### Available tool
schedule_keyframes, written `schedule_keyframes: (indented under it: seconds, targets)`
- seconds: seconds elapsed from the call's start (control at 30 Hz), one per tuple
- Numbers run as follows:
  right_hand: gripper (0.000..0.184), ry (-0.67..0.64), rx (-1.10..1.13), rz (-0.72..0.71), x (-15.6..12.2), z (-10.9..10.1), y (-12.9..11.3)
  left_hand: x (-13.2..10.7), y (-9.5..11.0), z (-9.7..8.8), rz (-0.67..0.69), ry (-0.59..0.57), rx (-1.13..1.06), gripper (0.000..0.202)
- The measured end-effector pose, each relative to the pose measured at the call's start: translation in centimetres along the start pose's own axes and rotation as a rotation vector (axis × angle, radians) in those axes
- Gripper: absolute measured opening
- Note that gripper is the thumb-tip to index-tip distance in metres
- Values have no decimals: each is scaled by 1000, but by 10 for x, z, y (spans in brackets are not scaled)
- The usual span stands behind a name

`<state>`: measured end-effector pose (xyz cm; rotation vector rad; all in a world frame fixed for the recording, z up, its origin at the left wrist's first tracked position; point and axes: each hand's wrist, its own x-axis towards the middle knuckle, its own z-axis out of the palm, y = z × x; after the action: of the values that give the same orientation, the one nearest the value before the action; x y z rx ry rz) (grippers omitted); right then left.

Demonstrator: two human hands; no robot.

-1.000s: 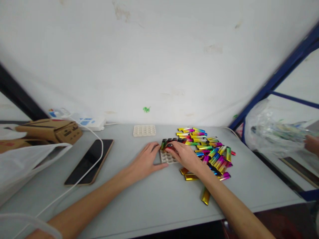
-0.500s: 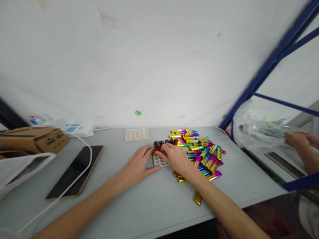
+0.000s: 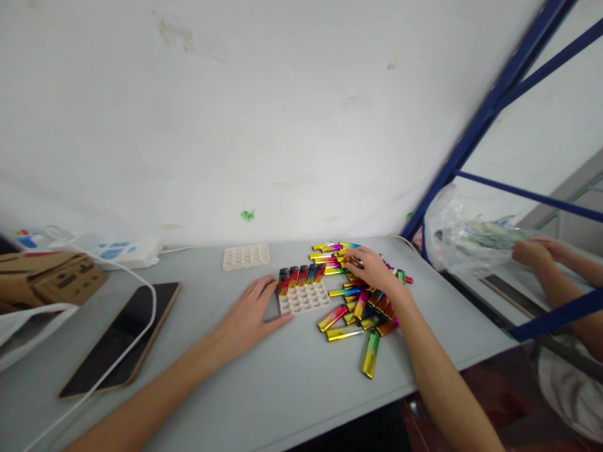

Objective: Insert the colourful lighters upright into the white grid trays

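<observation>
My left hand (image 3: 252,319) lies on the table with fingers and thumb spread, against the left side of a white tray (image 3: 306,302) with rows of round holes. Several lighters (image 3: 303,275) with dark tops stand upright along the tray's back row, one more in front at the left. Over a heap of shiny, many-coloured lighters (image 3: 343,331) to the tray's right is my right hand (image 3: 372,271). Its fingers are curled and pinch a lighter (image 3: 354,262), mostly hidden by them.
Another white tray (image 3: 245,257) lies near the wall. To the left are a phone (image 3: 122,339) under a white cable, a power strip (image 3: 127,251) and a cardboard box (image 3: 56,279). A blue metal frame (image 3: 471,141) rises at right; beyond it another person's hands (image 3: 541,251) hold a plastic bag.
My right hand has gone from the tray to the heap on the right, uncovering the upright lighters. My left hand stays beside the tray. The view has shifted slightly right.
</observation>
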<state>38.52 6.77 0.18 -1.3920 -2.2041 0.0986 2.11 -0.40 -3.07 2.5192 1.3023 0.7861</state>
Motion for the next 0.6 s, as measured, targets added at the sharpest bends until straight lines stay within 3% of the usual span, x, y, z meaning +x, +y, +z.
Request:
schedule_keyframes:
  seconds: [0.13,0.33,0.5,0.6]
  targets:
    - [23,-49,36,-3,-4,-3,6,0,1,-1,-4,3,-2,69]
    - [3,-42,51,-55,0,-2,0,0,-2,0,5,20,7,69]
    - [22,101,78,-52,2,2,-11,0,0,-2,-4,-12,4,70]
    - [31,172,151,45,2,0,-24,0,1,-2,-15,-17,2,71]
